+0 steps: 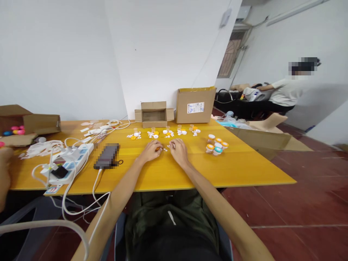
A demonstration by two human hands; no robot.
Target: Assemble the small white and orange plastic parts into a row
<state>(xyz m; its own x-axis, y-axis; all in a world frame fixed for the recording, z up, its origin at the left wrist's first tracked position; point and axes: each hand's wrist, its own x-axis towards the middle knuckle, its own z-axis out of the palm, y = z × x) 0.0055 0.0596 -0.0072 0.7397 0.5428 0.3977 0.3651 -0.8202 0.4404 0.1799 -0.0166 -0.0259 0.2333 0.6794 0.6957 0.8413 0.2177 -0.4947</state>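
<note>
My left hand (pixel 149 150) rests low over the table with its fingers closed. Something orange, which looks like a jar cap (pixel 157 148), shows at its fingertips. Across from it, my right hand (pixel 178 150) has its fingers curled together; what they hold, if anything, is too small to make out. Small white pieces (pixel 165 149) lie on the wood between the two hands. Behind them runs a row of groups, each with a clear open jar (pixel 179 128), white or orange caps (pixel 133 137) and small white pieces. Several capped jars (pixel 210 148) stand together to the right.
A small open carton (pixel 154 115) and a larger closed box (pixel 194 107) stand at the back. Left are a phone (pixel 107 156), a power strip (pixel 78 159), loose cables and a box of coloured balls (pixel 40 123). Another person's hand (pixel 4 159) shows far left; a person (pixel 288 92) sits far right.
</note>
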